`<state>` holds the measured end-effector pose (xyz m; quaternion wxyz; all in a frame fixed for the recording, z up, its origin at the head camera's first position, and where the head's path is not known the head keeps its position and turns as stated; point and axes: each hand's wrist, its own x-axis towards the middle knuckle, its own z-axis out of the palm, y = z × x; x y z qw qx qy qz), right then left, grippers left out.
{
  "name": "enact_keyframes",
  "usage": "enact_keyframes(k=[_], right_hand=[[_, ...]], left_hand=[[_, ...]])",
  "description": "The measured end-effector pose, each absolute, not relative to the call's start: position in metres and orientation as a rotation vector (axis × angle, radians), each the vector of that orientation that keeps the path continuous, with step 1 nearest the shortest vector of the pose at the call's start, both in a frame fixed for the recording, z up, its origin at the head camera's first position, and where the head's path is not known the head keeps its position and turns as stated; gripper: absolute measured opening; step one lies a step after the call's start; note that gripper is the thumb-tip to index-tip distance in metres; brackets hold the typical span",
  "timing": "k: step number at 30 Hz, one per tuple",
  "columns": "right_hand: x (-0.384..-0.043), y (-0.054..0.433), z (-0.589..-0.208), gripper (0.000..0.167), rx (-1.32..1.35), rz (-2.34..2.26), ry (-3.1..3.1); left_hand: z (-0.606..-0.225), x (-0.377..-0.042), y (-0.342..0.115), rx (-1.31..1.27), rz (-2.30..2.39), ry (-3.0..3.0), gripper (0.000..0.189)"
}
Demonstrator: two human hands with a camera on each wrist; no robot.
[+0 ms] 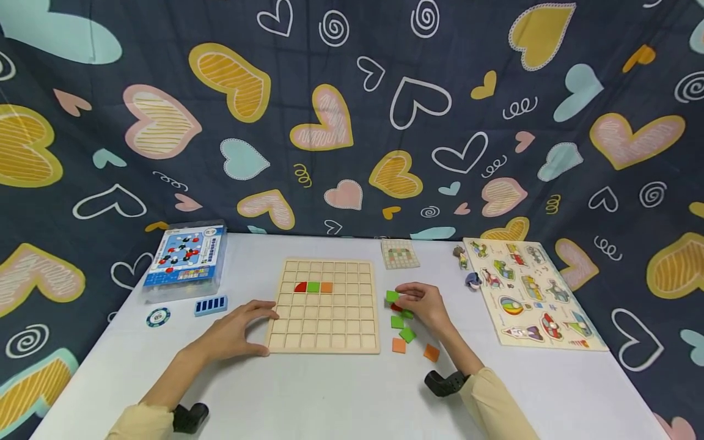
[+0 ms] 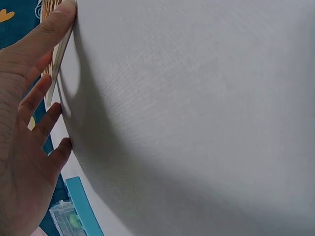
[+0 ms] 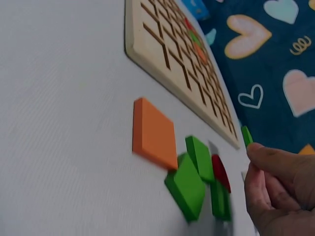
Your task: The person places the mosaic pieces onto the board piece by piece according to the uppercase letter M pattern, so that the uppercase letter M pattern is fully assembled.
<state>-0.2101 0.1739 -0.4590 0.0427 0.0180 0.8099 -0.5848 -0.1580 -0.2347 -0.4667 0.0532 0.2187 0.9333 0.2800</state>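
Observation:
A wooden grid board (image 1: 324,335) lies flat on the white table. In its upper left cells a red quarter-round tile (image 1: 300,287), a green square tile (image 1: 313,287) and an orange square tile (image 1: 327,287) sit side by side. My left hand (image 1: 236,330) touches the board's left edge, thumb at the near corner and fingers spread. Right of the board, my right hand (image 1: 422,304) pinches a green square tile (image 3: 247,134) between thumb and fingers, raised over the loose pieces. Below it lie several green tiles (image 3: 189,187), a red piece (image 3: 221,172) and two orange tiles (image 1: 398,346).
A small pattern card (image 1: 399,253) lies behind the board. On the right are a picture puzzle board (image 1: 533,293) and two small figures (image 1: 473,281). At left stand a plastic box (image 1: 187,260), a blue slotted block (image 1: 211,305) and a round chip (image 1: 158,317). A patterned cloth hangs behind.

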Motion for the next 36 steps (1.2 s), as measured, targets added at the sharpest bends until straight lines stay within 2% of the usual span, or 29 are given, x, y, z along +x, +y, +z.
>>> enact_keyframes(k=[13,24,36], right_hand=[[-0.228,0.139,-0.467,0.027,0.014,-1.822,2.459],[-0.240,0.101,-0.470,0.025,-0.168,-1.759,2.566],[-0.246,0.084,-0.471,0.022,-0.281,-1.707,2.589]], left_hand=[[-0.468,-0.160,-0.235,0.687,0.851,2.834,0.063],[-0.468,-0.160,-0.235,0.672,0.844,2.823,0.062],[-0.468,-0.160,-0.236,0.684,0.851,2.826,0.062]])
